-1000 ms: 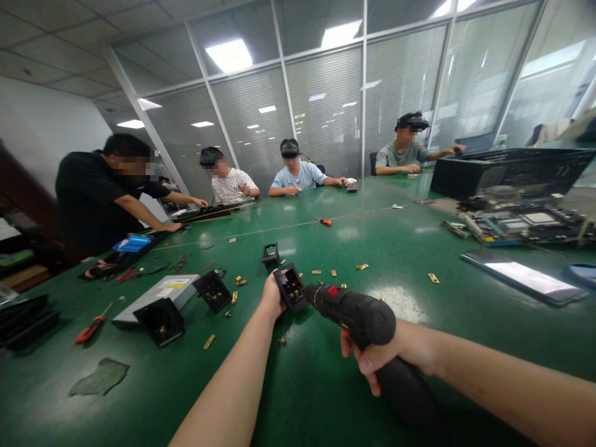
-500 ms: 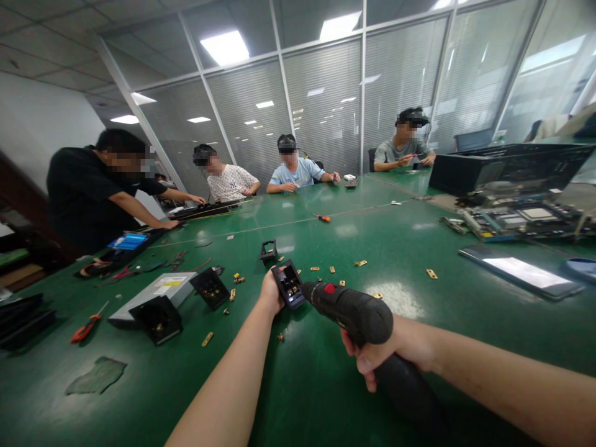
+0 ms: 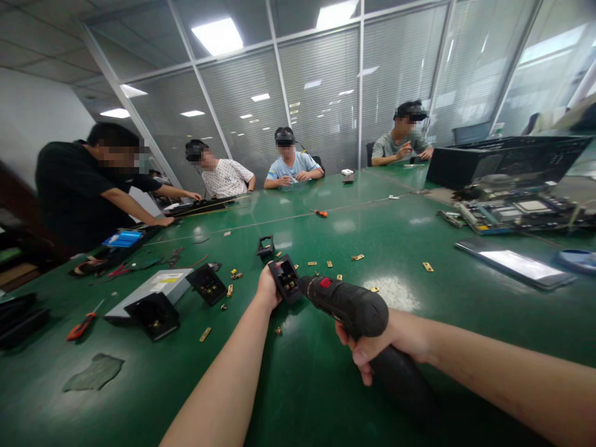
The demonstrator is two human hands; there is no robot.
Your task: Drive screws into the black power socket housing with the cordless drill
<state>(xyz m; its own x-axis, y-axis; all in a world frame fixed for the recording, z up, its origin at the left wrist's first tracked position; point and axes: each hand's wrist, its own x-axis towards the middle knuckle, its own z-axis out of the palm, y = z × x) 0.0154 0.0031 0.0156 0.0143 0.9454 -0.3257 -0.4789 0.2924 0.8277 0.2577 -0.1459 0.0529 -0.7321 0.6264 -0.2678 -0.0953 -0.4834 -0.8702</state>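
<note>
My left hand (image 3: pixel 269 287) is closed on a black socket box (image 3: pixel 287 279), tilted so its hollow with small brass parts faces up and right. A black power drill (image 3: pixel 347 301) with a red mark sits in my right hand (image 3: pixel 365 347), fingers wrapped round its handle. The drill's nose is at the right edge of the box; whether its tip touches is hidden. Just beyond stands a black frame (image 3: pixel 265 246). Several brass strips (image 3: pixel 329 264) lie past the drill. To the left are two more black boxes, one upright (image 3: pixel 207 284) and one tilted (image 3: pixel 153 315).
An orange screwdriver (image 3: pixel 82 326), a grey metal case (image 3: pixel 116 308) and a dark scrap (image 3: pixel 95 372) lie left. On the right are a phone (image 3: pixel 512 264), circuit boards (image 3: pixel 521 211) and a black computer case (image 3: pixel 449 164). Several people work along the far side of the green table (image 3: pixel 372 223).
The whole view has shifted slightly. My hands keep the box and drill in nearly the same pose. Across the table, a co-worker's hands have come together.
</note>
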